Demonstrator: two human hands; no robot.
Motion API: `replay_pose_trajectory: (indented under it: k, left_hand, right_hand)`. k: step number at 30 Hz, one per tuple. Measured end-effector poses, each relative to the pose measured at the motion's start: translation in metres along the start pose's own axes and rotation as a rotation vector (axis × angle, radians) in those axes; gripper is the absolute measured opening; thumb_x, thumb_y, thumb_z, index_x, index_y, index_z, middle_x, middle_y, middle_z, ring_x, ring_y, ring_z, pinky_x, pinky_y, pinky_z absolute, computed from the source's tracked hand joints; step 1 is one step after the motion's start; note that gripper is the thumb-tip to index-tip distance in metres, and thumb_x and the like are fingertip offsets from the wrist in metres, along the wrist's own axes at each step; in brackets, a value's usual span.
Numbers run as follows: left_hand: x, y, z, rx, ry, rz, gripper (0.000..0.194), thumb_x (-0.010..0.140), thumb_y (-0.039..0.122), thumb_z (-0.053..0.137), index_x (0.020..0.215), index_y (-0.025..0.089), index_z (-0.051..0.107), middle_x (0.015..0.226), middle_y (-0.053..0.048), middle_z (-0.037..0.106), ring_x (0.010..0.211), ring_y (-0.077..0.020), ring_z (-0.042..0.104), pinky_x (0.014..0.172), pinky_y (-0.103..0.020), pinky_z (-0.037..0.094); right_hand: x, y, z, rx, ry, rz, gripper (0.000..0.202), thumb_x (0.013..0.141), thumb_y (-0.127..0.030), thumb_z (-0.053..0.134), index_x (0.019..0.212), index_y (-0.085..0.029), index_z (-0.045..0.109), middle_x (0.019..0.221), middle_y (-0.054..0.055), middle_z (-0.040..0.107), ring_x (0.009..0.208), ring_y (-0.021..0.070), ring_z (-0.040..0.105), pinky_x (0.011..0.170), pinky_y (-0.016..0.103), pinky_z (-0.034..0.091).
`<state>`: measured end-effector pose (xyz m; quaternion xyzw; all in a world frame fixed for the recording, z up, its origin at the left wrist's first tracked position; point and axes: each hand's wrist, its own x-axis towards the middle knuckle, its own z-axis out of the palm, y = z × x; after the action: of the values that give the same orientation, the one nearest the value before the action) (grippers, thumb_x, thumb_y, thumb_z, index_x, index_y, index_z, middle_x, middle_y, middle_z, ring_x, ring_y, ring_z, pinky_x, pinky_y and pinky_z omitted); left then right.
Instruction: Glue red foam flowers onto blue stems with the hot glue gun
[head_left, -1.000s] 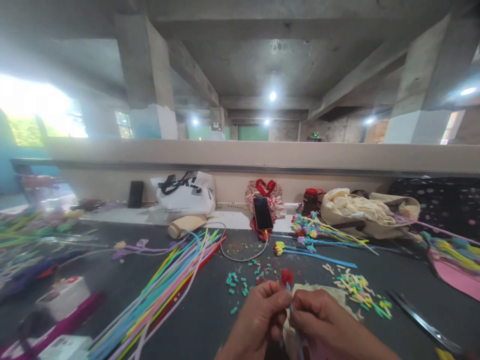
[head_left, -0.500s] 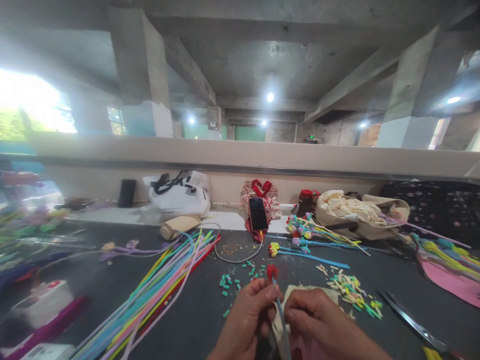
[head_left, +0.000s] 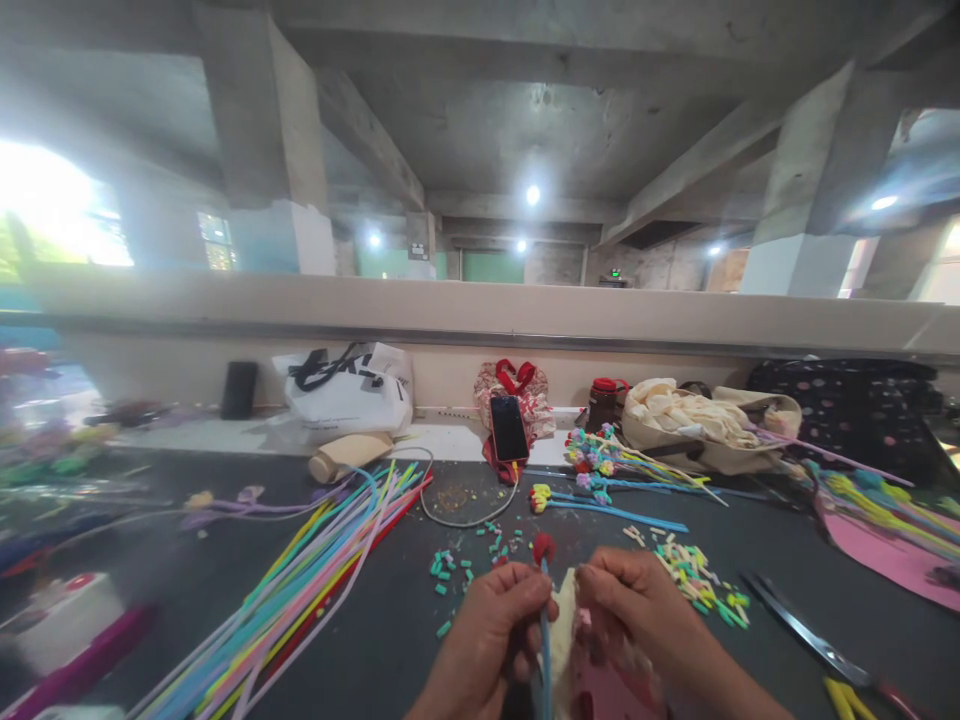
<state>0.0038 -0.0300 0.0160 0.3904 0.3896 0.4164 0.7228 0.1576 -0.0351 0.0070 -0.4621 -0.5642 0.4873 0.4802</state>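
In the head view, my left hand (head_left: 495, 625) pinches a blue pipe cleaner (head_left: 545, 640) between thumb and fingers. The stem stands nearly upright and carries a small red tuft (head_left: 544, 546) at its top. To its right my right hand (head_left: 637, 600) is closed, thumb against fingertips, apart from the stem; anything between those fingers is too small to make out. Below the hands show a cream piece (head_left: 564, 625) and a pink surface (head_left: 607, 685), both partly covered. Small green cut pieces (head_left: 442, 565) lie beside my left hand.
A bundle of coloured pipe cleaners (head_left: 300, 600) lies at left. Finished-looking stems with coloured heads (head_left: 600, 450) rest behind my hands. Scissors (head_left: 806, 630) and mixed cut pieces (head_left: 697, 575) are at right. A phone (head_left: 509, 430) leans on a red-patterned bag (head_left: 540, 385), its cable looping forward.
My right hand has moved up and away from the blue stem. My left hand still holds the stem, which now stands straighter. The view has shifted slightly to the right.
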Motion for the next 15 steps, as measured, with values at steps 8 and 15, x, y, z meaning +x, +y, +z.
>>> replay_pose_trajectory:
  k: [8, 15]
  left_hand:
    - [0.001, -0.004, 0.007, 0.362, 0.296, 0.425, 0.014, 0.058, 0.026, 0.064, 0.054, 0.017, 0.053, 0.047, 0.005, 0.05, 0.043, -0.0059, 0.04, 0.044, -0.016, 0.029]
    - [-0.005, -0.009, 0.009, 0.612, 0.41, 0.663, 0.007, 0.06, 0.024, 0.06, 0.055, 0.02, 0.059, 0.049, 0.003, 0.055, 0.049, -0.0107, 0.046, 0.05, -0.019, 0.034]
  right_hand:
    - [0.002, -0.007, -0.006, -0.122, -0.062, -0.069, 0.028, 0.078, -0.041, 0.05, 0.072, -0.015, 0.059, 0.055, -0.002, 0.056, 0.038, 0.0081, 0.049, 0.038, 0.018, 0.038]
    - [0.004, -0.008, -0.011, -0.152, -0.036, -0.156, 0.017, 0.073, -0.032, 0.06, 0.072, -0.016, 0.065, 0.056, -0.003, 0.055, 0.051, 0.0091, 0.052, 0.048, 0.018, 0.04]
